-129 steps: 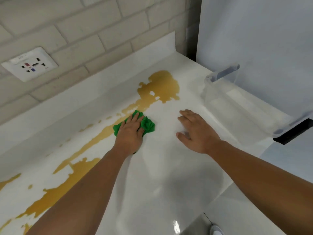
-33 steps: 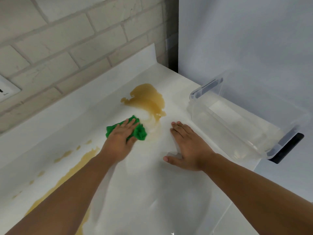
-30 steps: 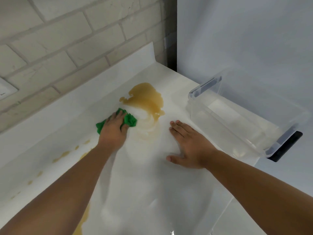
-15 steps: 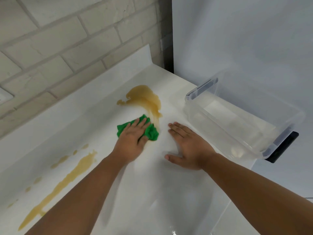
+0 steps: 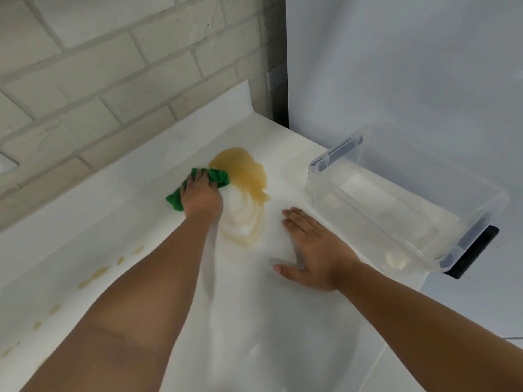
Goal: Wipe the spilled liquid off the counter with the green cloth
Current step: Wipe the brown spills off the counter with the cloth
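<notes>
On my feed the left hand (image 5: 201, 198) is out over the white surface (image 5: 268, 321) with the green cloth (image 5: 220, 177) bunched beneath it. Its fingers (image 5: 198, 176) bend over the wad and hold it pressed down; I can't make out the thumb. The cloth is a bright, saturated green, crumpled into thick folds. One lump pokes out just right of the fingertips and another end sticks out left of the knuckles. The right lump touches the edge of the spilled liquid (image 5: 243, 168), a glossy amber-brown puddle with a rounded outline, lying just right of and beyond those fingers. On the wrist side of the puddle, right of the left hand, I see a smear (image 5: 249, 224) of thin, pale amber arcs curling on the surface, much fainter than the puddle. A trail of small amber drops (image 5: 96, 274) lies well back, off the outer side of the left forearm.

The right hand (image 5: 311, 247) lies palm down on the surface, its fingers (image 5: 297, 222) straight and close together, the thumb spread toward the left arm, holding nothing. Just right of these fingers stands a clear plastic tub (image 5: 396, 205) with grey handles. Beyond the left fingertips rises a pale brick wall (image 5: 113, 66).
</notes>
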`<state>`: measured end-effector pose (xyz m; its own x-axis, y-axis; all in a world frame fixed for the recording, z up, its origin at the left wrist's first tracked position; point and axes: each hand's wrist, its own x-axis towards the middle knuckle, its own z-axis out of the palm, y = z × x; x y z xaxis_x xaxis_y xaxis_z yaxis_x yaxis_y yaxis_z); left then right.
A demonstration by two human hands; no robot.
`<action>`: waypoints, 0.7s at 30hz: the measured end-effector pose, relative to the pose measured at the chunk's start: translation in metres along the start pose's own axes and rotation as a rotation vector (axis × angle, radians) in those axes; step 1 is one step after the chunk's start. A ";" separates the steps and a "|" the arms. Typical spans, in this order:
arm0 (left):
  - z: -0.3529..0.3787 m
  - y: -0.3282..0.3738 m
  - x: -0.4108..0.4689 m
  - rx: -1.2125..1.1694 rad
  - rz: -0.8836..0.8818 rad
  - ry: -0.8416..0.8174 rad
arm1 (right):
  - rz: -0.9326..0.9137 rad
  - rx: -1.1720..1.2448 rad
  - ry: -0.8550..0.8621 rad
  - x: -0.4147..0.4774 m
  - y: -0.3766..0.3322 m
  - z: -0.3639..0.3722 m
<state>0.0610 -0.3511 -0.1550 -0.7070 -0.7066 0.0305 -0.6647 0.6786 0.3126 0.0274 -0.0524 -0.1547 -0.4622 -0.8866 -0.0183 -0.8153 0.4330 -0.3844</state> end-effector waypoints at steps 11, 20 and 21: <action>-0.004 -0.010 -0.092 -0.093 0.680 -0.313 | 0.026 -0.058 -0.006 0.002 -0.003 -0.004; -0.024 -0.088 -0.053 -0.019 0.271 -0.095 | 0.015 -0.044 -0.007 0.001 -0.002 -0.001; -0.022 -0.082 -0.036 0.005 0.199 -0.092 | 0.013 -0.050 -0.001 0.002 -0.001 -0.001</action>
<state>0.1467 -0.3859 -0.1606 -0.8433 -0.5374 0.0043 -0.5108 0.8041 0.3042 0.0275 -0.0543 -0.1534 -0.4723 -0.8811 -0.0241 -0.8257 0.4518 -0.3378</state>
